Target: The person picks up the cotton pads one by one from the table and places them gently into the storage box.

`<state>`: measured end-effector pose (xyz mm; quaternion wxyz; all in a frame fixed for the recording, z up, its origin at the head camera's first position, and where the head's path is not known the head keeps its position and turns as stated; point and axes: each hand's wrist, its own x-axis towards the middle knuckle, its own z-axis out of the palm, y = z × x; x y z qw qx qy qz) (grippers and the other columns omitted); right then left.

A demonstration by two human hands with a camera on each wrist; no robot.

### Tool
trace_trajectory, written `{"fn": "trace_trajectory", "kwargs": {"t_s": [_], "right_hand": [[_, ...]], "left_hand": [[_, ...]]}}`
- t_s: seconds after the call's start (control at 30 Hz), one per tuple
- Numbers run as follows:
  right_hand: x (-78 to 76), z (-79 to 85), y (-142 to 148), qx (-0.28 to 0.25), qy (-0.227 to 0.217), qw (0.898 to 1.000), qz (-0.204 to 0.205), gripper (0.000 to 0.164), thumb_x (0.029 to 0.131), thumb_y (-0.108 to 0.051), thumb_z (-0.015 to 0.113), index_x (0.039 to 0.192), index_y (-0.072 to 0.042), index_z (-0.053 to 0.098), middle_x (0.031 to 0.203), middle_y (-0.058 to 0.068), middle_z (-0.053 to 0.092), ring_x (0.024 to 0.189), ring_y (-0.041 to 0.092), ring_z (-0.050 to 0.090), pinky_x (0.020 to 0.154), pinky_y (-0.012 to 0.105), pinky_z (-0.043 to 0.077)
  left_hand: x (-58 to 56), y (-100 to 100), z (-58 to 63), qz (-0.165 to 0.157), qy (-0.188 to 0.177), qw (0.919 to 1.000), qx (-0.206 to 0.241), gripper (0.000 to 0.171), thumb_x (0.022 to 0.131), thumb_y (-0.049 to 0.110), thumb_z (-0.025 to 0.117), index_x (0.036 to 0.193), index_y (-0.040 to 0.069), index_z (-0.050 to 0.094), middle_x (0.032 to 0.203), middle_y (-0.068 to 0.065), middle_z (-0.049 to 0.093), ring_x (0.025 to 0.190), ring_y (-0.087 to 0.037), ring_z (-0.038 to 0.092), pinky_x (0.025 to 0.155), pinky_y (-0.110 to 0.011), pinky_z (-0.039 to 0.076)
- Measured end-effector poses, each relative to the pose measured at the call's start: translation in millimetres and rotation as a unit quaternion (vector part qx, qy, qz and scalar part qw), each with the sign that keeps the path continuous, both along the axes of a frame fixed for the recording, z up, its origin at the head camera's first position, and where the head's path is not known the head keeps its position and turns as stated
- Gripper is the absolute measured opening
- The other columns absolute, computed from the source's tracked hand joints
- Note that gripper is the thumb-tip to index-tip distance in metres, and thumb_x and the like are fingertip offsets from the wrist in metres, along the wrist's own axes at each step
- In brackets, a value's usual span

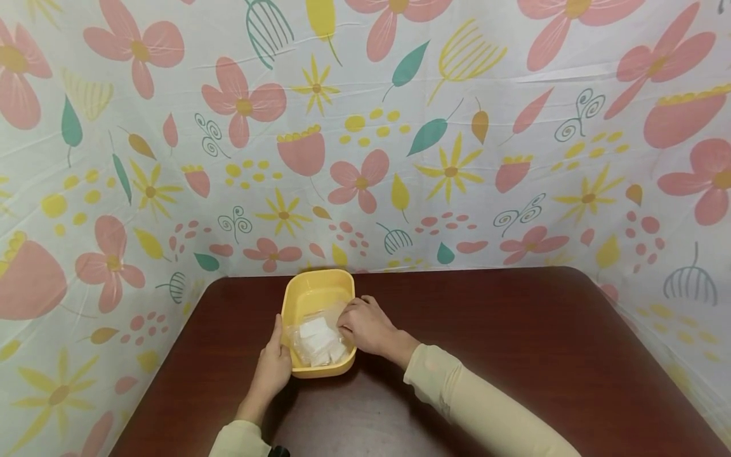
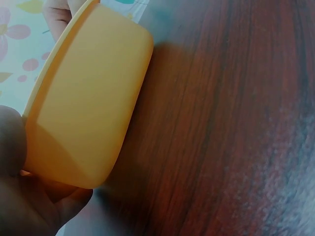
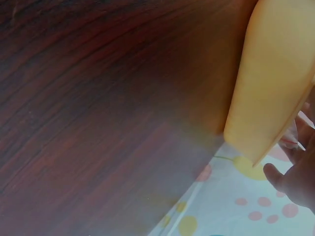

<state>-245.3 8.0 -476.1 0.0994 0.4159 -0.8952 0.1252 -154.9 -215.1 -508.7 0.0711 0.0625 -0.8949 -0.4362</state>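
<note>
A yellow plastic basin [image 1: 311,287] with rounded corners stands on the table, seen from outside in both wrist views. My left hand [image 1: 273,368] grips its left side, the thumb at the rim and a finger [image 2: 74,205] under the lower corner. Inside the basin lies a clear plastic bag [image 1: 321,339] with flat white pieces in it. Over the right rim reaches my right hand [image 1: 368,325], its curled fingers pinching the upper right part of the bag. The fingertips are partly hidden in the head view; a bit of clear film shows among them in the right wrist view.
The dark brown wooden table [image 1: 485,355] spreads around the basin on both sides. Behind it and at the sides hangs a white cloth [image 1: 365,241] printed with flowers and leaves. The basin's far end is near the table's back edge.
</note>
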Motion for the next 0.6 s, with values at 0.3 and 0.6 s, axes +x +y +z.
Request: {"fn": "trace_trajectory", "kwargs": {"t_s": [0.3,0.6], "right_hand": [[4.7,3.0,9.2,-0.011,0.007,1.0,0.011,0.02,0.1,-0.026,0.06,0.104,-0.022,0.08,0.127,-0.002,0.068,0.127,0.02,0.054,0.108,0.053,0.035],[3.9,3.4,31.7,-0.047,-0.011,0.999,-0.004,0.026,0.098,-0.028,0.065,0.118,-0.017,0.076,0.138,0.006,0.062,0.134,0.025,0.05,0.11,0.057,0.033]], "left_hand": [[-0.7,0.5,-0.3,-0.01,0.0,0.9999,-0.001,0.069,0.098,-0.005,0.035,0.162,0.007,0.011,0.154,-0.029,0.034,0.138,-0.043,0.038,0.109,-0.059,0.034],[4.3,-6.7,-1.3,-0.018,0.0,0.9995,-0.028,0.069,0.098,-0.004,0.036,0.162,0.007,0.011,0.155,-0.028,0.033,0.137,-0.043,0.04,0.109,-0.058,0.034]]}}
